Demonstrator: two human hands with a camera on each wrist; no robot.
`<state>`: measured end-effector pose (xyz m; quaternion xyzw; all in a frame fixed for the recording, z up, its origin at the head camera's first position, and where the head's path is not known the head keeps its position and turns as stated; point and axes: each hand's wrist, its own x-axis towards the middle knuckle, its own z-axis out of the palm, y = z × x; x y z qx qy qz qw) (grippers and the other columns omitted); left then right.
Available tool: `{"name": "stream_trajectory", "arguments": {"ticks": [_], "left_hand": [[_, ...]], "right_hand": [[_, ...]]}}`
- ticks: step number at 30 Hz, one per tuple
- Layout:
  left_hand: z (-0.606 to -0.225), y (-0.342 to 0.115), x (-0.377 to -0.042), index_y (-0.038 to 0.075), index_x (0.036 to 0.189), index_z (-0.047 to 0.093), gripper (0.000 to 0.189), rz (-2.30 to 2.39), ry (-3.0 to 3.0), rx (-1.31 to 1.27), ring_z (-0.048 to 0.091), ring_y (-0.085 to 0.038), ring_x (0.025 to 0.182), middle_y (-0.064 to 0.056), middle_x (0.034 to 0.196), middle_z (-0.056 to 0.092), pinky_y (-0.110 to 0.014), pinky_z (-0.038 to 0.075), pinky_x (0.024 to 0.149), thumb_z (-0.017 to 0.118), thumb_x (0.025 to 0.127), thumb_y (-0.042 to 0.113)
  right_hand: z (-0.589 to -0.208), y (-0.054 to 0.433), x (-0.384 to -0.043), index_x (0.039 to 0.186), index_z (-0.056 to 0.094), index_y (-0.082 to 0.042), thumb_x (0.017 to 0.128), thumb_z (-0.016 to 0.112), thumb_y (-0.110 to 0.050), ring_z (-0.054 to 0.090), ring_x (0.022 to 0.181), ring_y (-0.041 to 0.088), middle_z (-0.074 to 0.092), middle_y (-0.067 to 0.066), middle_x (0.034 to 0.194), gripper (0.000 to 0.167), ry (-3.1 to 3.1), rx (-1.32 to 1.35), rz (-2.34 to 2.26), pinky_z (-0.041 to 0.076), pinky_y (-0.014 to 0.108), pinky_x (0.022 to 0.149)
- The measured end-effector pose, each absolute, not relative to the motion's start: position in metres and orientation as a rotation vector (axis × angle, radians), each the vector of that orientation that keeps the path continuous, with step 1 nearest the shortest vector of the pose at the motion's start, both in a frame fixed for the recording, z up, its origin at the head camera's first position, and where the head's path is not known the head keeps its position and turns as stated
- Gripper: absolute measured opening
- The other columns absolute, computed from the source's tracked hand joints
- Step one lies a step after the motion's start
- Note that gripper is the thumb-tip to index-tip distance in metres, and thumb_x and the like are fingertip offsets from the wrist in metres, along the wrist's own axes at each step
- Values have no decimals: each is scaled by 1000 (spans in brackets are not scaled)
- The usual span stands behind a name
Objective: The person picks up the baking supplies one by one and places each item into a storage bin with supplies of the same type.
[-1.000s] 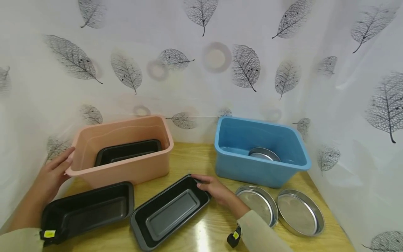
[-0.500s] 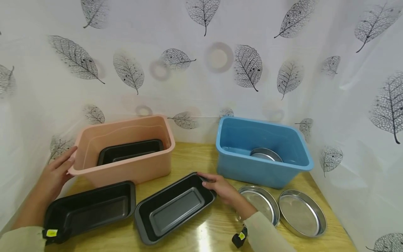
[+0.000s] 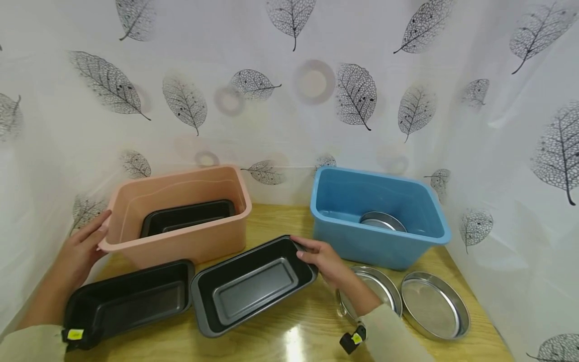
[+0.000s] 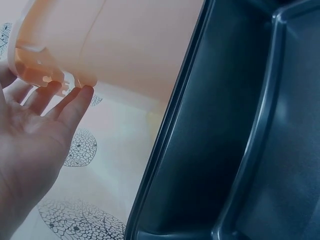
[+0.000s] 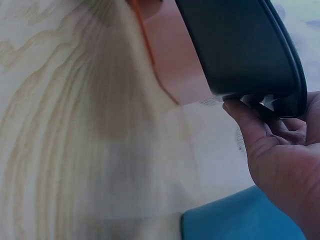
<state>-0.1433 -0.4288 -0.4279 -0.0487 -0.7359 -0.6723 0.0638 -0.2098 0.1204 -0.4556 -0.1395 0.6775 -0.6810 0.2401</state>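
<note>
My right hand grips the right end of a dark loaf pan, thumb at the inner side and fingers around the rim. The right wrist view shows this loaf pan raised above the table, its outer wall towards the camera. At the left, my left hand holds the end rim of a pink bin; in the left wrist view its fingertips reach under that rim. Inside the bin lies another dark loaf pan. A third loaf pan stands in front, beside my left forearm.
A blue bin stands at the back right with a round metal pan inside. Two more round pans, one partly behind my right forearm and one further right, lie before it. A leaf-patterned sheet surrounds the wooden table.
My right hand has lifted the loaf pan and moved it slightly right and away from me, and the pan has turned a little. The left hand stays on the pink bin's rim.
</note>
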Motion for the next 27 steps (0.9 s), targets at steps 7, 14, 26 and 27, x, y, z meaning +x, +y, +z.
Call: {"name": "stream_trajectory", "arguments": {"ticks": [7,14,26,27], "left_hand": [[-428,-427,-142,27,162,19,56,-2004,-2248,-121,53,19,107,15,168,12,-4,48,80,39,110,23],[-428,-427,-142,28,162,18,57,-1979,-2273,-115,52,19,107,14,169,10,-4,48,80,39,110,25],[-429,-427,-142,30,162,17,57,-1967,-2278,-121,50,19,107,15,168,8,-2,46,80,39,110,25],[-429,-427,-143,30,162,17,57,-1961,-2283,-122,50,19,107,15,168,8,-2,46,80,39,110,25]], "right_hand": [[-426,118,-206,153,44,-10,99,62,-11,71,100,18,59,25,139,57,1802,-391,-1927,60,28,77],[-396,107,-209,153,45,-15,99,62,-11,73,92,14,63,22,134,56,1815,-419,-1962,60,28,75],[-360,75,-229,151,48,-21,101,61,-12,68,110,23,60,19,140,53,1924,-513,-1930,59,29,83],[-358,72,-232,152,48,-22,101,61,-12,67,113,24,60,18,141,53,1937,-528,-1932,58,30,85]]}}
